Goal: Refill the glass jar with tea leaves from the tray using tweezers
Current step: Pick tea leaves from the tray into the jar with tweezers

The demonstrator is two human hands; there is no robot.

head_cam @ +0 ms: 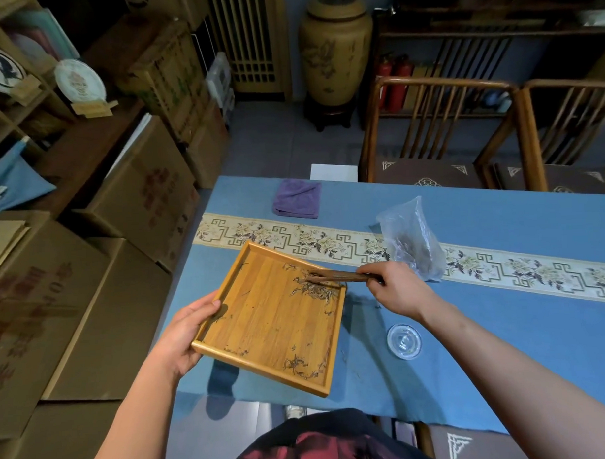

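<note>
The left hand grips the near-left edge of the wooden tray, fingers curled round its rim. The right hand pinches the tweezers, tips in a heap of tea leaves at the tray's far corner; more lie near its front. The glass jar stands on the table; a plastic bag holds leaves

Bare blue tablecloth lies open right of the wooden tray, broken only by the glass jar. Farther back, a plastic bag stands just beside the tray's far corner; a folded purple cloth sits near the far edge.
</note>
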